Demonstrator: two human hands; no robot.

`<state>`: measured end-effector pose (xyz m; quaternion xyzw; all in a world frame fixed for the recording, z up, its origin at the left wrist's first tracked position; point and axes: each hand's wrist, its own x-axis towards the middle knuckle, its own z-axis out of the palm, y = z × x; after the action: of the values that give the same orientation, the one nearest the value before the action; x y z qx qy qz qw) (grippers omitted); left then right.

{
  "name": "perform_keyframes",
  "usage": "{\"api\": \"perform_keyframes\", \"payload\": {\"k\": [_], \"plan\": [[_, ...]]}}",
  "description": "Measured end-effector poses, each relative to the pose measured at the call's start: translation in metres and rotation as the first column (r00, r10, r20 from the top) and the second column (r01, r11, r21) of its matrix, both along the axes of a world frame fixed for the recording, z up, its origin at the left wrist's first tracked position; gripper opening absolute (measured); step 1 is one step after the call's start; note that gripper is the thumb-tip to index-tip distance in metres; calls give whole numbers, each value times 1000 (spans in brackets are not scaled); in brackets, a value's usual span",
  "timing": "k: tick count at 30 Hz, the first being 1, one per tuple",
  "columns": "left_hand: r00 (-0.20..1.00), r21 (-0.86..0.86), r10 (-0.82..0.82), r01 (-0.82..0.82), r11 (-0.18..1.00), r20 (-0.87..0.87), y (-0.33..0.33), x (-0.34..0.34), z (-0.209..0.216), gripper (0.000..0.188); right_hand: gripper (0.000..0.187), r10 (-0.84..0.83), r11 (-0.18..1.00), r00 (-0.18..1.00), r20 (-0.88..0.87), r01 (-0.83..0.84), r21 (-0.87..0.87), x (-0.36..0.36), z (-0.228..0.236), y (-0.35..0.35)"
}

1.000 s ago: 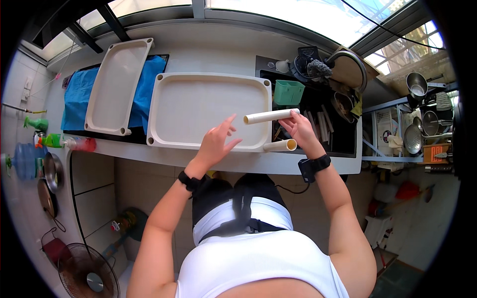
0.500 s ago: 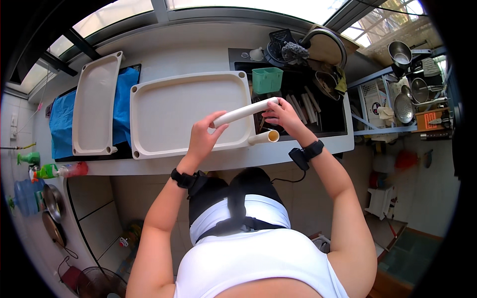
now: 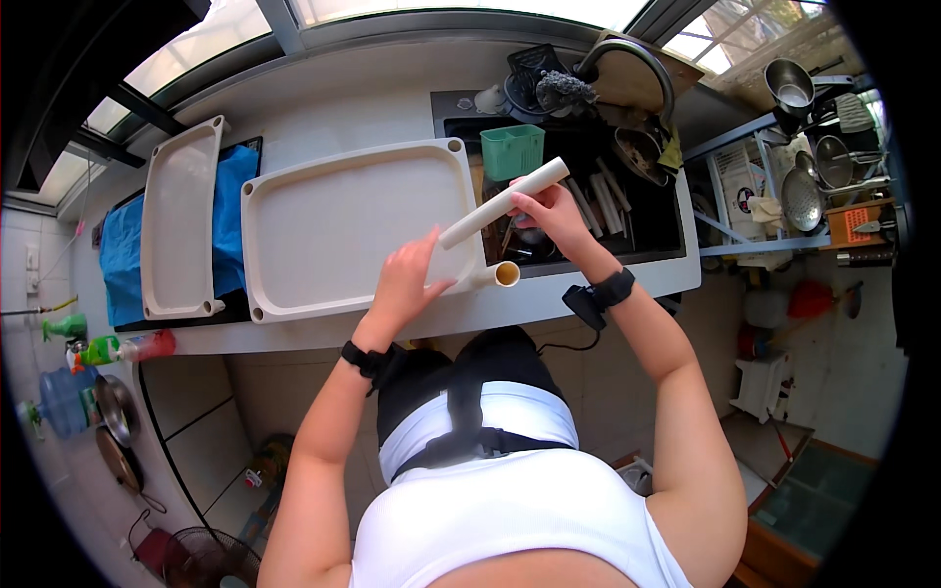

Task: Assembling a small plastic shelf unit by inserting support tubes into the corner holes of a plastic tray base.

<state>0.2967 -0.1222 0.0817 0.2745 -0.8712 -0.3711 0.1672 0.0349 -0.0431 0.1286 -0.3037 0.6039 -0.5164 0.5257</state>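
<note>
Right grip (image 3: 555, 218) wrapped round white tube (image 3: 480, 221), slanting; left grip (image 3: 402, 286) empty, fingers spread beside tube's near end, contact unclear. Cream tray (image 3: 343, 235) on worktop (image 3: 343, 125).

A pale, smooth tabletop (image 3: 363, 103) runs from left to right across the scene, its far side reaching toward the windows. A large white tray (image 3: 353, 227) with a raised rim and round corner sockets lies on its middle part, close to the near edge. At the left lies a dark flat panel (image 3: 230, 306), covered in part by a blue sheet (image 3: 229, 196); a second white tray (image 3: 180, 230) rests across that sheet. To the right of the large tray, a dark sink (image 3: 655, 220) is let into the surface.
</note>
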Motion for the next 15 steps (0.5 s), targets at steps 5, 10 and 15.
{"api": "perform_keyframes", "payload": {"k": [5, 10, 15], "plan": [[896, -115, 49, 3, 993, 441, 12, 29, -24, 100, 29, -155, 950, 935, -320, 52, -309, -30, -15, -16], [852, -194, 99, 3, 981, 515, 20, 47, -41, 103, 29, -135, 924, 878, -460, -56, -379, -35, -5, -51], [806, -258, 174, -28, 966, 566, 15, 53, -46, 101, 29, -176, 906, 809, -560, -89, -414, -39, -6, -82]]}}
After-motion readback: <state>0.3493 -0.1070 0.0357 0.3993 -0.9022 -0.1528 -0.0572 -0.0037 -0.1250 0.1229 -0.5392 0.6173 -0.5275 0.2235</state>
